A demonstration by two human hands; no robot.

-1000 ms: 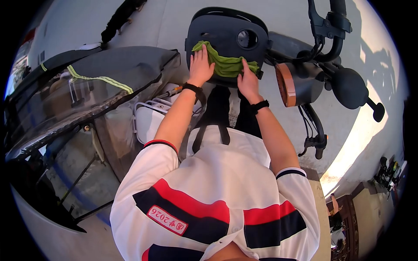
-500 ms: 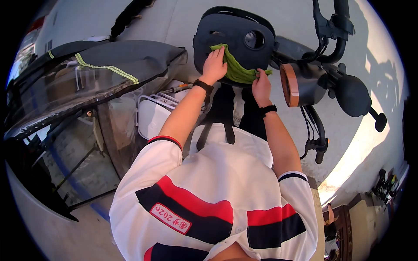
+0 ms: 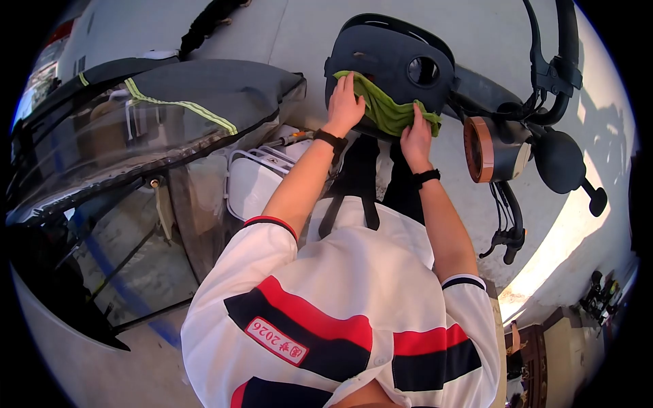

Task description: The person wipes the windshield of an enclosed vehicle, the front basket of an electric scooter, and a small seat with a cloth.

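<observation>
A green cloth [image 3: 386, 109] lies spread over the lower front of a dark grey plastic basket [image 3: 391, 54] with a round hole. My left hand [image 3: 345, 105] presses the cloth's left end against the basket, fingers stretched out. At the cloth's right end, my right hand [image 3: 417, 136] has its fingers on the fabric, the thumb side partly hidden. Both wrists wear black bands. The basket sits beside a round lamp with a copper-coloured rim [image 3: 479, 149].
Handlebars with a brake lever [image 3: 554, 75] and a round black mirror [image 3: 560, 162] are at the right. To the left stands a vehicle cover with clear plastic panels [image 3: 183, 88], beside a white seat-like object [image 3: 253, 187]. A person's dark-clothed limb [image 3: 207, 26] shows at the top.
The basket, lamp and handlebars have shifted right in view. My hands still hold the cloth's ends; its right part hung lower and narrower before and now bunches up around my right fingers.
</observation>
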